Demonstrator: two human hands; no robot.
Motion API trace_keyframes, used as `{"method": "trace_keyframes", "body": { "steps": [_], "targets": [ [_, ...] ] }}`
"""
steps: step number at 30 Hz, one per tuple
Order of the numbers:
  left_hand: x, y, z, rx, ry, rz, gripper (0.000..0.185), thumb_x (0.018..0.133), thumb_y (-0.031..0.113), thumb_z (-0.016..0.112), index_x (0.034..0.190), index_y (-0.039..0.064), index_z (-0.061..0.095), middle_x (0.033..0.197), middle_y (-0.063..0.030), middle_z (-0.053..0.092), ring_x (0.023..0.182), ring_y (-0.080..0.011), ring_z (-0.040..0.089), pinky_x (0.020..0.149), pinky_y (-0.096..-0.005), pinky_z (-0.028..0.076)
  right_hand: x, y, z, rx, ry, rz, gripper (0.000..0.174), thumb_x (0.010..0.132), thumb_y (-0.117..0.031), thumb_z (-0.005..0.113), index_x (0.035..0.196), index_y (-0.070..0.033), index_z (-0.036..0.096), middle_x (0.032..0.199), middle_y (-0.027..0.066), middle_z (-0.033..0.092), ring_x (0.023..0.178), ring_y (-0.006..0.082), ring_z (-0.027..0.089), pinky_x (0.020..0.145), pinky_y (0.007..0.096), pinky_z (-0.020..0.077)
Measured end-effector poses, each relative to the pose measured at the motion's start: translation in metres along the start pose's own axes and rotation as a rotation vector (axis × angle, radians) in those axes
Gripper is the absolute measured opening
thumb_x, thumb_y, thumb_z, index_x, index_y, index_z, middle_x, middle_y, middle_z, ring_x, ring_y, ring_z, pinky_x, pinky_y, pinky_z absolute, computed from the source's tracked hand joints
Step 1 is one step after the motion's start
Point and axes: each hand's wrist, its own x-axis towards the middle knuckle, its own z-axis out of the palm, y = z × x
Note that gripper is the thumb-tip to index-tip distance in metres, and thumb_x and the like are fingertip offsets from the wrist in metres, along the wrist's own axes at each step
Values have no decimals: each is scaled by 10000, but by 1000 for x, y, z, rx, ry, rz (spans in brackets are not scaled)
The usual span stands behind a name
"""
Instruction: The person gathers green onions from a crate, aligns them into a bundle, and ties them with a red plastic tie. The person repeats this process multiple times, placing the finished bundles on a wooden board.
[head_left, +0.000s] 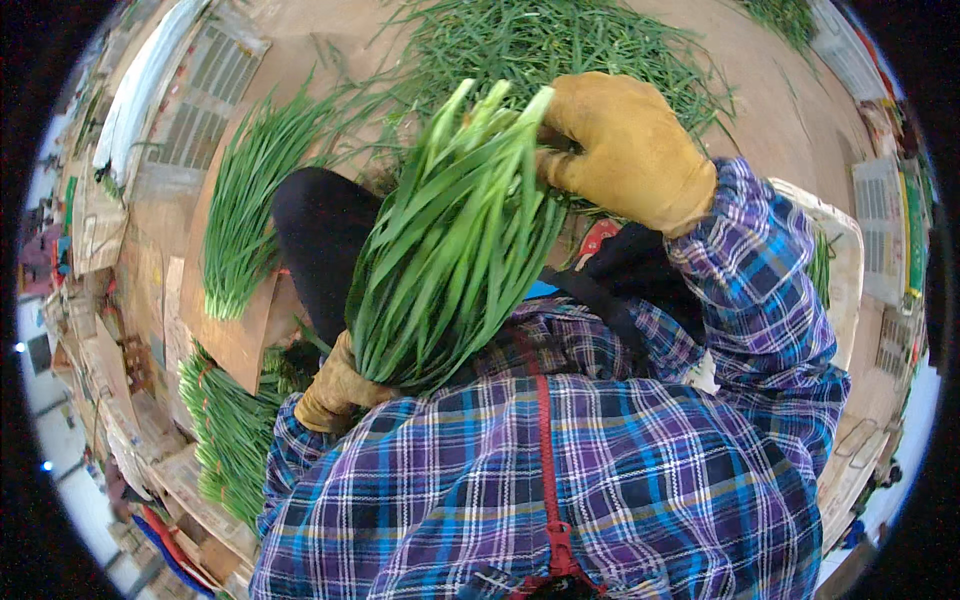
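Observation:
In the middle of the head view is a thick bunch of long flat green leaves, likely Chinese chives (457, 247), with pale stem ends uppermost. My left hand (341, 390), in a tan work glove, grips its lower leafy end near my body. Gloved in yellow, my right hand (622, 150) is at the top right of the bunch, its fingertips by the pale stems; whether they pinch any stem cannot be told. Beyond my hands lies a loose heap of the same greens (570, 45).
A neat pile of greens (255, 202) lies on a wooden board (225, 337) to the left, with banded bundles (232, 442) below it. To the right stands a white plastic tub (847, 262) holding greens. Ventilated crates (202, 90) line the left side. My bent knees flank the bunch.

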Motion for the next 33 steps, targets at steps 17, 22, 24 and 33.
{"method": "trace_keyframes", "body": {
  "steps": [17, 22, 24, 33],
  "targets": [
    [2, 33, 15, -460, 144, -322, 566, 631, -28, 830, 1170, 19, 665, 1084, -26, 714, 998, -124, 632, 952, -313, 494, 0, 6, 40, -426, -10, -68, 332, 687, -114, 679, 1012, -50, 670, 1011, 115, 649, 946, 338, 590, 850, 452, 477],
    [2, 35, 18, -395, 160, -340, 509, 619, -54, 825, 1105, 15, 692, 1045, -24, 722, 961, -116, 641, 925, -307, 509, 5, 7, 48, -154, -19, 176, 221, 731, -172, 684, 892, -23, 709, 843, 139, 682, 920, 317, 631, 808, 453, 513],
    [4, 34, 19, -399, 157, -344, 469, 608, -71, 821, 1055, 19, 711, 1012, -18, 729, 929, -107, 646, 908, -293, 514, 3, 9, 53, -207, -92, 214, 205, 751, -169, 673, 895, -28, 713, 854, 150, 686, 851, 304, 654, 741, 434, 525],
    [7, 20, 24, -465, 123, -276, 562, 630, -72, 825, 1156, 27, 655, 1079, -40, 719, 972, -133, 652, 925, -321, 521, -1, 16, 55, -585, 57, -143, 158, 706, -118, 647, 808, 2, 642, 711, 111, 597, 720, 272, 602, 661, 386, 464]
  ]
}}
